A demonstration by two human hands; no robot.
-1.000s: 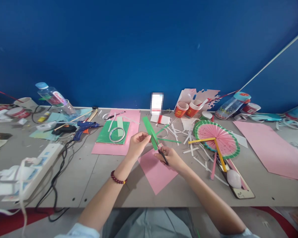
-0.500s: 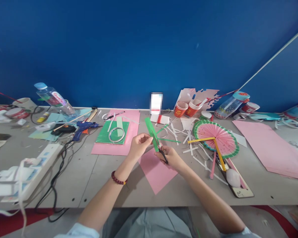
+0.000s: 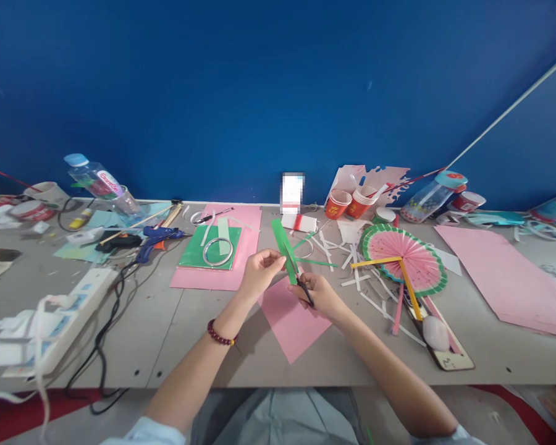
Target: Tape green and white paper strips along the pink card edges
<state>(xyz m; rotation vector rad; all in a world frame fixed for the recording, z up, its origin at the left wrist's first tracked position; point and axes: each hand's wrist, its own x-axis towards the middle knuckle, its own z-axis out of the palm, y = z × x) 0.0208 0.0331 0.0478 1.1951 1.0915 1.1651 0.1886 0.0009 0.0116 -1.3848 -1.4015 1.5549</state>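
A strip of green paper [image 3: 282,238] is pinched between the thumb and fingers of my left hand [image 3: 265,271], which has a dark red bead bracelet [image 3: 221,334] at its wrist. My right hand [image 3: 319,295] grips black-handled scissors [image 3: 306,293], their blades along the strip's right side. Below both hands lies a square of pink paper [image 3: 291,327] on the table. Thin green strips [image 3: 315,262] rest just beyond the scissors. White paper scraps [image 3: 327,247] are scattered to their right.
To the left are a green paper pack [image 3: 199,247] with a tape roll [image 3: 217,252], a blue glue gun [image 3: 155,241] and a power strip [image 3: 81,318]. A watermelon-patterned paper fan [image 3: 419,256], red paper cups [image 3: 338,204] and pink sheets [image 3: 509,272] lie to the right.
Almost nothing differs. The green strip and both hands have shifted very slightly to the right; the grips are the same.
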